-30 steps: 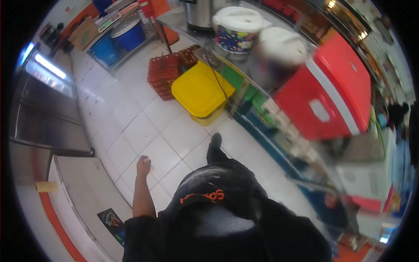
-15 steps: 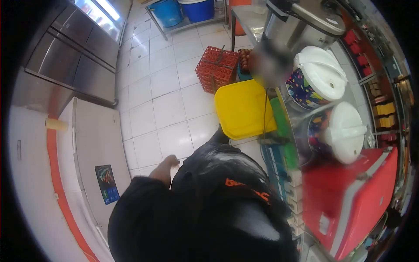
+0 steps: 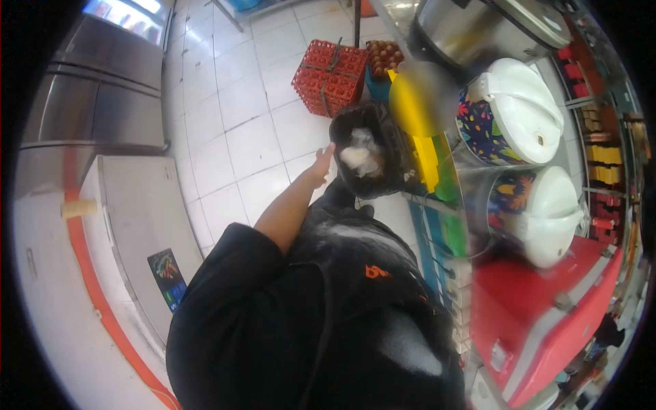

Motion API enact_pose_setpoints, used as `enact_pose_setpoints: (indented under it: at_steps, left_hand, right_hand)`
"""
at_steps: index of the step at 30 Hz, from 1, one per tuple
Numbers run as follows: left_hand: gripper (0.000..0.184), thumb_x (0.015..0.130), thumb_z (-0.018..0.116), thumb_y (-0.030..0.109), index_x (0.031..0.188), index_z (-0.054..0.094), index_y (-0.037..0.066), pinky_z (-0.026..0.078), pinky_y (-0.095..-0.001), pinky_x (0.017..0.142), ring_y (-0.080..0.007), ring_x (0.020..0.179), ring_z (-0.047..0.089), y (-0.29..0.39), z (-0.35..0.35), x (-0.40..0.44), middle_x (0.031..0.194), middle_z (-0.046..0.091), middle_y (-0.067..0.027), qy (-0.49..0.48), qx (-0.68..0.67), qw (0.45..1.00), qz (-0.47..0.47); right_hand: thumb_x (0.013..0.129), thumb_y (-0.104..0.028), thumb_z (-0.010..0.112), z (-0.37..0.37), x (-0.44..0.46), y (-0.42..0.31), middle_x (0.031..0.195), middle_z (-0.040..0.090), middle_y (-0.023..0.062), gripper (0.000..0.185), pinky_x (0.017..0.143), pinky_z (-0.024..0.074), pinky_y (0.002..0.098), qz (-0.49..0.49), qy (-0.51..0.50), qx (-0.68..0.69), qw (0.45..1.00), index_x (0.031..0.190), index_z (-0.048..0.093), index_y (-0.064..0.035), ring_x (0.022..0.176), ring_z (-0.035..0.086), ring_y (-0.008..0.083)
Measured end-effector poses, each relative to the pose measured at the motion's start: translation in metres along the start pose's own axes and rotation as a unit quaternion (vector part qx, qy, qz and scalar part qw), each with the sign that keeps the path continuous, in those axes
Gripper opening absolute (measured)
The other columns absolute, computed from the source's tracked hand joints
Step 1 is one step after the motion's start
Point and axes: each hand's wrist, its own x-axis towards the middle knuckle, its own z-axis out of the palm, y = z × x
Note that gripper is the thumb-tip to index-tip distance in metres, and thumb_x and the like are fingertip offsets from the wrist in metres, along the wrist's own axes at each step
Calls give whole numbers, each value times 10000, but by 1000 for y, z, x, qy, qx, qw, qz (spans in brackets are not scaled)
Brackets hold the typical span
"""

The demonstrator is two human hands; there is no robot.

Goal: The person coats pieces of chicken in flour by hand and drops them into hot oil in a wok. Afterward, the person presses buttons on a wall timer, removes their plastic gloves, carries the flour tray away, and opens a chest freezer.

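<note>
My left hand (image 3: 321, 169) reaches to the near left edge of a bin lined with a black bag (image 3: 339, 123). Its fingers are extended and apart, with nothing visible between them. Crumpled whitish, clear plastic (image 3: 363, 156) lies inside the bin. On the bin's right side, the yellow lid (image 3: 408, 102) stands raised and tilted, partly covered by a blurred dark patch. What holds the lid up is not visible. My right hand is out of view.
Red egg trays (image 3: 328, 76) are stacked beyond the bin, beside eggs (image 3: 384, 56). On the right stand two patterned containers with white lids (image 3: 523, 113), a steel pot (image 3: 471, 31) and a red cooler (image 3: 519, 307). A white freezer (image 3: 147, 205) is at left.
The yellow lid has gone from lying flat over the bin to raised at its right, exposing the black bag. My left hand has moved forward and right, to the bin's edge.
</note>
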Motion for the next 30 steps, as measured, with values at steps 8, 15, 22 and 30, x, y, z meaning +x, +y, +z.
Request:
enact_pose_setpoints:
  at_steps: [8,15,22,30]
  left_hand:
    - [807,796,427,721,1306,455,96,388,-319,609,-169,851,518,-71,-196,74,1182,538,-130,29,84,996,25]
    - [798,818,356,726,1145,532,20,385,-338,489,-191,613,495,-231,-446,63,911,593,-102,231,14,969,-89]
    - [836,841,335,700,1373,351,56,342,-481,921,-343,1147,491,-190,-602,20,1349,440,-194,182,-129,952,-212]
    - [598,872,480,489,1251,483,26,398,-426,904,-279,1064,537,3,-788,162,1173,572,-158,270,-26,962,-14]
  right_hand:
    - [843,-243,606,-24,49,-164,1035,612,141,379,841,442,330,-130,-22,48,990,1139,557,-13,960,579,212]
    - [845,-155,588,30,38,-480,994,611,110,319,817,456,303,-331,-7,-92,939,1125,556,-5,910,586,188]
    - [838,-142,593,164,94,-644,787,607,62,270,638,466,268,-344,-42,-128,929,1075,564,-15,705,574,142]
    - [788,-282,626,188,179,-610,835,601,164,222,699,448,381,-337,-219,-323,857,878,621,-80,800,582,312]
